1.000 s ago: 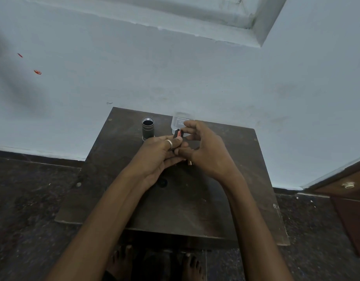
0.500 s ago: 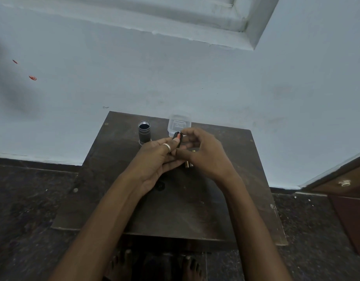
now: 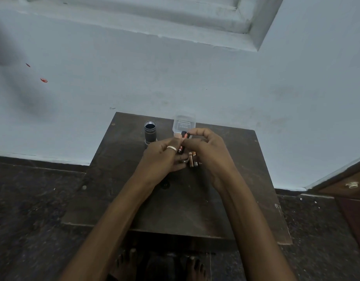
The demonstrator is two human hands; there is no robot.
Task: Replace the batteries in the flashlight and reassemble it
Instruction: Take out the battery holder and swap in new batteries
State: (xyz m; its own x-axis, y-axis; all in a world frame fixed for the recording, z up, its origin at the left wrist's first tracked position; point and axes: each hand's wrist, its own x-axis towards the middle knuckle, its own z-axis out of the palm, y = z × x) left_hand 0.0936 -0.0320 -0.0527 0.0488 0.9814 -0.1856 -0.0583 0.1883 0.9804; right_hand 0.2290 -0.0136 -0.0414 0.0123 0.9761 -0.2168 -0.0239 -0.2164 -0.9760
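Both hands meet above the middle of the dark wooden table (image 3: 225, 209). My left hand (image 3: 162, 158), which wears a ring, grips a small black battery holder (image 3: 180, 148) with a black and copper battery in it. The thumb and forefinger of my right hand (image 3: 208, 154) pinch the top end of that battery (image 3: 185, 135). A few loose batteries (image 3: 192, 160) lie on the table just under the hands. The black flashlight body (image 3: 149, 132) stands upright to the left of the hands, its open end facing up.
A clear plastic container (image 3: 184, 124) sits at the table's far edge, behind the hands. A small dark round part (image 3: 165, 185) lies on the table below my left wrist. The wall stands close behind the table, my bare feet (image 3: 126, 264) are under its front edge, and a wooden cabinet (image 3: 349, 191) is at the right.
The camera tilted slightly. My right fingers closed in from spread to pinching the top of the battery. My left hand kept hold of the holder in the same spot.
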